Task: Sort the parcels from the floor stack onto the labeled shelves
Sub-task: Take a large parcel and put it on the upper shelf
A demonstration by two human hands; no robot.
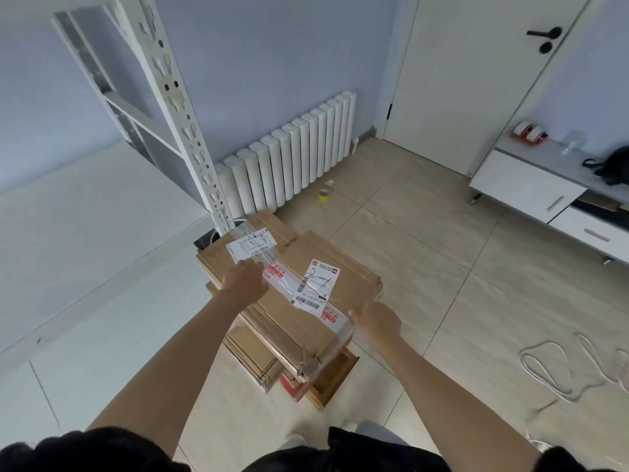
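Note:
A stack of brown cardboard parcels (269, 356) stands on the tiled floor in front of me. The top parcel (350, 270) is a large flat box with clear tape and two white shipping labels; one label (318, 284) has "2-1" handwritten on it. My left hand (243, 282) rests on the box's left side, fingers over its top by the tape. My right hand (377, 321) grips the box's near right edge, thumb on top. The white metal shelf rack (177, 107) rises just behind the stack at the upper left.
A white radiator (289, 158) lines the back wall. A yellow tape roll (324, 195) lies on the floor before it. A white cabinet (531, 189) with a tape dispenser stands at the right, beside a door (476, 80). A white cord (575, 369) lies coiled on the floor at right.

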